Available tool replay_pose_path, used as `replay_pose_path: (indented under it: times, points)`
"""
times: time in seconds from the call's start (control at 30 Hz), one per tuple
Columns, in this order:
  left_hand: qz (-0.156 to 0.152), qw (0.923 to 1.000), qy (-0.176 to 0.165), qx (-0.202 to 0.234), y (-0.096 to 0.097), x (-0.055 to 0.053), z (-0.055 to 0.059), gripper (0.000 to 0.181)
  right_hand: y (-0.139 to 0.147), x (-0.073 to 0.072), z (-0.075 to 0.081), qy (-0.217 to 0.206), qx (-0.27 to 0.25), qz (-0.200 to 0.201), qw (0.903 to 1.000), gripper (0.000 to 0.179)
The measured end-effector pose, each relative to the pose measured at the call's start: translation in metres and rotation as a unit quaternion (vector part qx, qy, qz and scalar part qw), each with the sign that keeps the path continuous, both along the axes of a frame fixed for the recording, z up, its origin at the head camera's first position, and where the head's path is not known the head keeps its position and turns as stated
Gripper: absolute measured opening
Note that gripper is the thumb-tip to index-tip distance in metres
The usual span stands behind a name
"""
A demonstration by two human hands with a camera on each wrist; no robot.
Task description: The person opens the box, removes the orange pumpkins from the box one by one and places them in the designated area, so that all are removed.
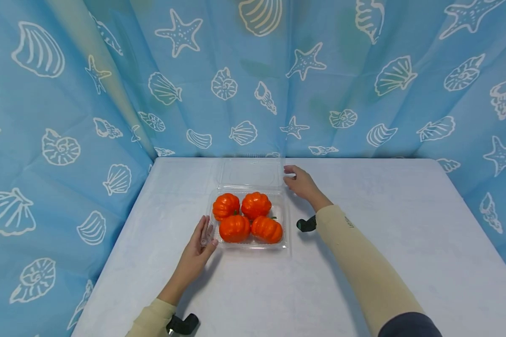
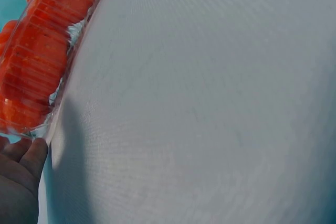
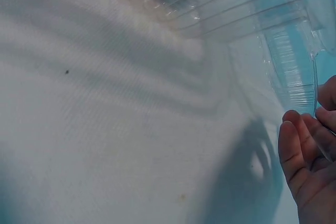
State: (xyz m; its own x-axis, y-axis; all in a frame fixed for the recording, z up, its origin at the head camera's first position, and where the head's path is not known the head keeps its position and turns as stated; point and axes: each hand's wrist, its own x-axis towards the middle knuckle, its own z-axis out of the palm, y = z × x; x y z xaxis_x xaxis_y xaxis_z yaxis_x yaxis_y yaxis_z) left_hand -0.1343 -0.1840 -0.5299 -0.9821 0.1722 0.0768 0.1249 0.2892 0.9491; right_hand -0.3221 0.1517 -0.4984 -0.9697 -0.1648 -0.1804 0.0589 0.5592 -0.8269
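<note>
A clear plastic clamshell box (image 1: pixel 249 246) stands on the table with its lid (image 1: pixel 249 172) raised behind it. Inside are several orange mini pumpkins (image 1: pixel 234 228), two of them with small green stems visible. My left hand (image 1: pixel 195 252) is at the box's left side, its fingers straight along the wall and the thumb by the front corner. In the left wrist view, the fingertips (image 2: pixel 35 153) are right at the lower corner of the box. My right hand (image 1: pixel 302 183) is by the lid's right edge; the right wrist view shows thumb and fingers (image 3: pixel 294 148) pinching that edge.
A white cloth covers the table (image 1: pixel 253 295). Behind and to the left hangs a blue curtain (image 1: pixel 122 93) with white shells and starfish, meeting the table's back edge just beyond the lid. Black wrist devices (image 1: pixel 306 224) are worn on both arms.
</note>
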Motion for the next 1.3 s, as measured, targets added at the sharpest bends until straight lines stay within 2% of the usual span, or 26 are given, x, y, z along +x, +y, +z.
replay_pose_path:
  times: [0.17, 0.5, 0.7, 0.9, 1.13, 1.3]
  points:
    - [0.002, 0.9999, 0.009, -0.007, 0.001, 0.001, 0.001, 0.079, 0.001, -0.001, -0.006, 0.001, -0.007, -0.010, 0.9999, 0.049]
    - [0.023, 0.9984, 0.026, -0.045, 0.003, 0.002, 0.004, 0.078, -0.001, 0.002, -0.006, 0.051, 0.005, -0.023, 0.9984, 0.044]
    - [0.042, 0.9965, 0.030, -0.065, 0.005, 0.001, 0.005, 0.084, 0.003, 0.008, -0.004, 0.086, 0.012, -0.029, 0.9958, 0.043]
    - [0.068, 0.9949, 0.011, -0.074, 0.005, -0.002, 0.008, 0.093, 0.006, 0.019, 0.005, 0.102, 0.024, -0.025, 0.9942, 0.040]
    - [0.037, 0.9938, -0.019, -0.103, 0.004, -0.005, 0.010, 0.102, 0.008, 0.036, 0.016, 0.101, 0.023, -0.001, 0.9946, 0.040]
    - [0.028, 0.9935, -0.023, -0.108, 0.005, -0.006, 0.009, 0.105, 0.008, 0.050, 0.021, 0.091, 0.015, 0.013, 0.9956, 0.041]
